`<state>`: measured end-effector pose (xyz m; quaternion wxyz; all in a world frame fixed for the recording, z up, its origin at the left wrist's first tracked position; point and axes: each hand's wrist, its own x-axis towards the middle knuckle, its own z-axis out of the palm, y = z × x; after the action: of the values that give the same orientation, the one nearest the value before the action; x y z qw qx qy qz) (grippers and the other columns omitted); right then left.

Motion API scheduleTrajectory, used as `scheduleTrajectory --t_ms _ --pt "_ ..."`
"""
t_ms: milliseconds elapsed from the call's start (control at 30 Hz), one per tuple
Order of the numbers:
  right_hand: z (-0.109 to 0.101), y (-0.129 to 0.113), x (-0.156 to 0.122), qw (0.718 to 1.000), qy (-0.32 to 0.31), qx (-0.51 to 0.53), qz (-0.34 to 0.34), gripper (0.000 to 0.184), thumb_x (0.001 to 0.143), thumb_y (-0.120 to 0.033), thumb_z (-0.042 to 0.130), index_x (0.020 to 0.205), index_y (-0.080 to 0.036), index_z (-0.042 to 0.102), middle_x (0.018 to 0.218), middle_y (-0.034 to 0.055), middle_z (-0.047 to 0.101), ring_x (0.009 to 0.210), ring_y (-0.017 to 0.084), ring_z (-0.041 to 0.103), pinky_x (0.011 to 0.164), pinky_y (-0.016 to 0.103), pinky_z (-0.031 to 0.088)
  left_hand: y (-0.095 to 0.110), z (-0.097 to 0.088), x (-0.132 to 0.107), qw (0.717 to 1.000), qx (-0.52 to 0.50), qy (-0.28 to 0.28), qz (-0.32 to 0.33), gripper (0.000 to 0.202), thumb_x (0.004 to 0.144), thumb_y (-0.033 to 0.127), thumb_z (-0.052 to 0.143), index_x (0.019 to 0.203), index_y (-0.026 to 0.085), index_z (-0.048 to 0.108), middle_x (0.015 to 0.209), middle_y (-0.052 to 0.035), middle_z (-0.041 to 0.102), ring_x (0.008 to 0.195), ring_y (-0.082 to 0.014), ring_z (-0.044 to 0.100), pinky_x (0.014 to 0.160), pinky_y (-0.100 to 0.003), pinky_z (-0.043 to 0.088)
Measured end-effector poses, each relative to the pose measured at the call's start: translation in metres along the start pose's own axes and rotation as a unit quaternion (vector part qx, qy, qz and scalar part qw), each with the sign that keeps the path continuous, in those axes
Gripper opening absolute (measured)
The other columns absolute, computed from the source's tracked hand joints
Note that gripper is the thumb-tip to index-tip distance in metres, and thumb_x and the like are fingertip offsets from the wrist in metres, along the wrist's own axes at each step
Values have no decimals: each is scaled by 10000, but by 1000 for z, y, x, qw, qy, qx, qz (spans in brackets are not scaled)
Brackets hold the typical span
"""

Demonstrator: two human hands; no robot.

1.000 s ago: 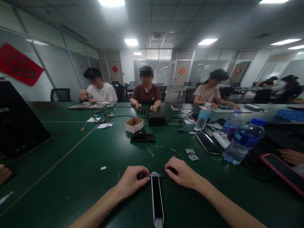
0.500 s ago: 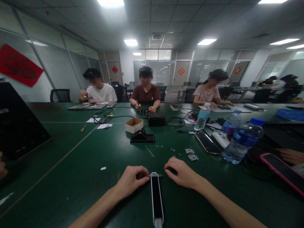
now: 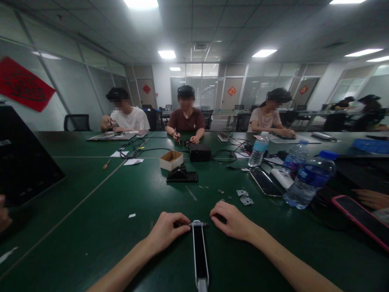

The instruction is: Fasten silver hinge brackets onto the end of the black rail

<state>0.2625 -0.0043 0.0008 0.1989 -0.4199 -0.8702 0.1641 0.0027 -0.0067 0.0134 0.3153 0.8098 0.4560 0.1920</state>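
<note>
A long black bar with silver edges [image 3: 200, 253] lies on the green table [image 3: 91, 227], pointing away from me. At its far end a thin metal pin [image 3: 199, 223] runs crosswise. My left hand [image 3: 168, 232] pinches the pin's left end with closed fingers. My right hand [image 3: 230, 221] is curled at the pin's right end, fingertips pressed to it. Small metal hinges [image 3: 244, 197] and tiny washers [image 3: 221, 191] lie just beyond my right hand.
A black stand [image 3: 181, 174], a small cardboard box [image 3: 172, 159] and a black box [image 3: 200, 153] sit farther out. Water bottles [image 3: 310, 179], phones [image 3: 265, 182] and cables crowd the right. Three people work across the table. Another person's hand [image 3: 372, 199] rests at far right.
Almost nothing has moved. Both hands stay pinched at the ends of the pin; the view has shifted very slightly.
</note>
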Motion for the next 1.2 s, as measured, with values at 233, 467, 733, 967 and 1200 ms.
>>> scheduleTrajectory --t_ms 233,467,733,967,1200 --pt "-1 -2 0 1000 0 -6 -2 155 898 -218 493 954 -180 632 934 45 626 845 160 573 754 294 493 -5 1 0 1000 -9 -3 2 157 837 268 627 938 192 721 857 20 737 738 -141 647 682 -206 465" --pt "-4 30 8 987 104 -74 99 183 917 -232 463 999 -170 615 1001 84 617 909 201 580 806 363 500 -9 -1 -1 1000 0 -15 12 188 858 308 595 950 194 713 826 22 706 691 -132 596 630 -202 431" --pt "-15 59 23 971 116 -104 180 286 911 -260 474 1167 -200 589 1116 114 577 1028 251 551 863 433 480 -7 -2 0 999 15 -23 19 182 855 293 579 918 186 714 802 17 687 716 -139 591 634 -200 409" --pt "-23 56 11 986 40 -101 125 186 871 -303 536 967 -220 673 1022 78 607 918 229 577 801 426 495 -7 -1 0 999 26 -18 27 187 867 310 577 927 196 713 828 10 682 720 -142 585 642 -203 413" --pt "-20 52 15 981 21 -143 126 143 843 -244 564 904 -204 686 962 72 630 846 213 614 717 343 525 -12 5 -1 999 25 -3 25 176 879 319 590 952 208 706 859 7 690 750 -149 599 658 -203 425"
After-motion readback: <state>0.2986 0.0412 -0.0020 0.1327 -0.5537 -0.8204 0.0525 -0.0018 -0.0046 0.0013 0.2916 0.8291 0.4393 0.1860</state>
